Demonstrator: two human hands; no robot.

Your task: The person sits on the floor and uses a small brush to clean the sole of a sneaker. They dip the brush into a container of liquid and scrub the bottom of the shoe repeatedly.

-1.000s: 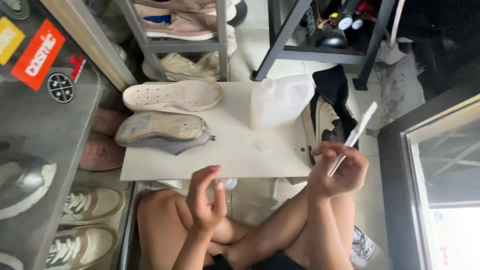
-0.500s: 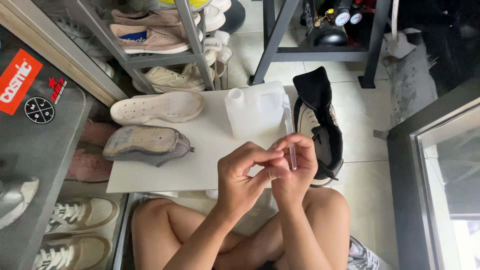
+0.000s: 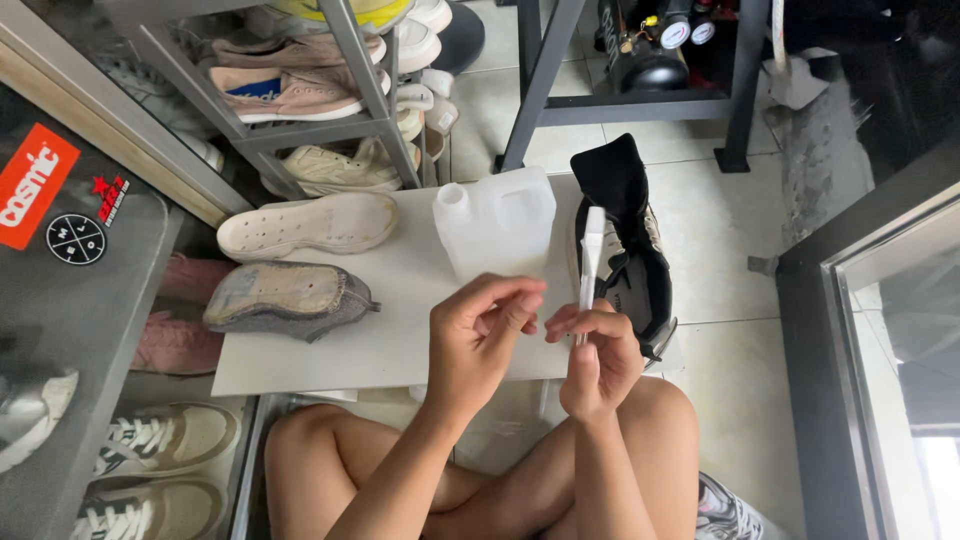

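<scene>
Head view looked down on a person seated cross-legged behind a low white counter [image 3: 400, 340]. The right hand [image 3: 600, 362] was raised over the counter's near edge, its fingers [image 3: 585, 322] closed around the lower end of a slim white brush [image 3: 590, 258], which stood nearly upright with its flat tip pointing away from the person. The left hand [image 3: 478, 338] hovered just beside it, its fingers [image 3: 520, 300] loosely curled with thumb and forefinger drawn close together; they held nothing that could be made out, and whether they touched the right hand could not be told. Behind the brush, a black and white sneaker [image 3: 625, 250] lay at the counter's right edge, its dark tongue raised toward the floor beyond. A translucent plastic jug [image 3: 500, 220] with a short neck stood on the counter just left of the sneaker. Farther left, a pale detached sole [image 3: 310, 222] lay bottom up, and near it, closer to the person, a grey shoe [image 3: 285, 298] lay sole up. A metal shelf rack [image 3: 350, 60] behind the counter carried several pairs of light shoes. More sneakers [image 3: 160, 440] rested on the floor at the person's left, beside a dark cabinet top [image 3: 90, 300] bearing stickers.
</scene>
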